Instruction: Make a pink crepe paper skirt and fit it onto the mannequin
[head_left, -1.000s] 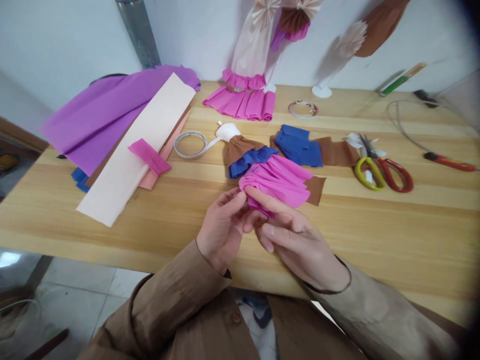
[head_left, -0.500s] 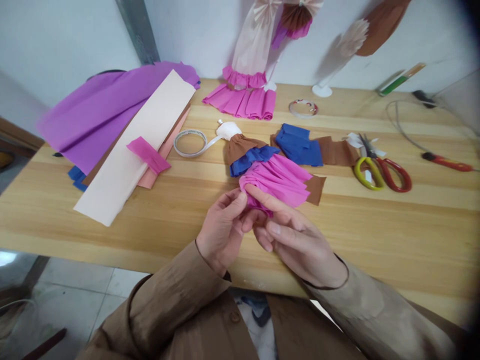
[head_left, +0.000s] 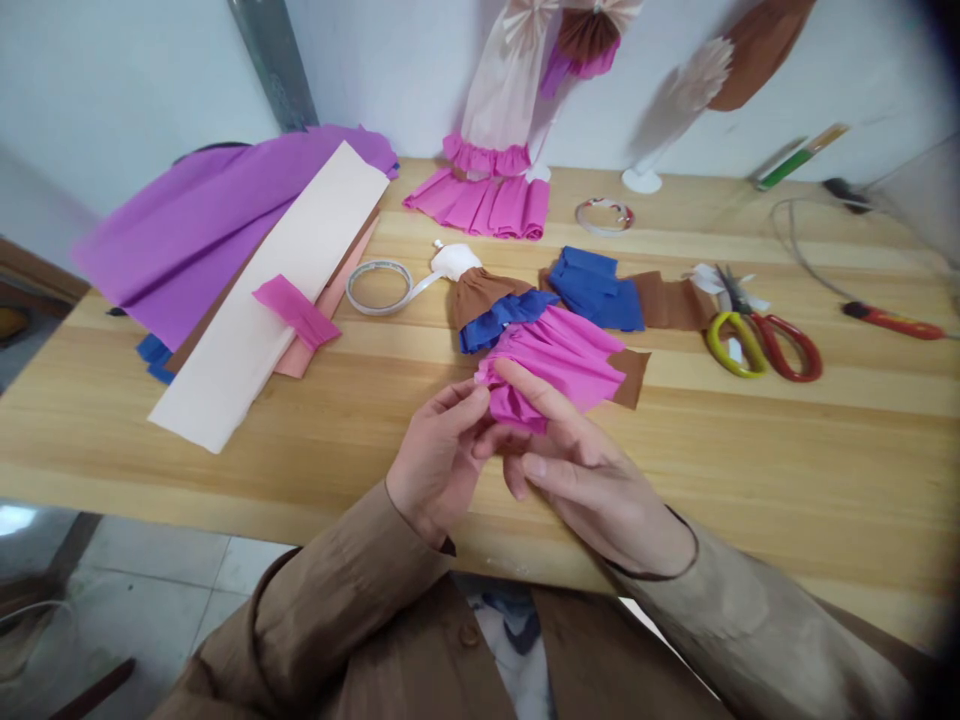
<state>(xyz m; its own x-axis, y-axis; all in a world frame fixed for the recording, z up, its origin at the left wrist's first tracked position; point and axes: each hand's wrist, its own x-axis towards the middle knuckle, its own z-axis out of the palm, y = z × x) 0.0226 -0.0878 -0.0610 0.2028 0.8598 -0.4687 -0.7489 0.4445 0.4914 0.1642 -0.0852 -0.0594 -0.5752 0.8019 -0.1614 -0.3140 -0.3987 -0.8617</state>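
A small doll form with a white top lies on the wooden table (head_left: 750, 470), wearing a layered paper dress (head_left: 555, 355): a brown band, a blue ruffle and a pleated pink skirt. My left hand (head_left: 439, 460) pinches the near left edge of the pink skirt between thumb and fingers. My right hand (head_left: 592, 485) is right beside it, its forefinger stretched over the skirt's hem and its other fingers curled under the pink paper.
Purple, cream and pink paper sheets (head_left: 225, 250) lie at the left with a tape roll (head_left: 379, 287). Blue and brown paper scraps (head_left: 600, 290) and scissors (head_left: 757, 340) sit at the right. Finished paper dresses (head_left: 495, 150) stand at the back wall; a red-handled tool (head_left: 892, 322) lies far right.
Both hands have lifted the pink skirt's near edge slightly and shifted a little away from me. The rest of the table looks the same.
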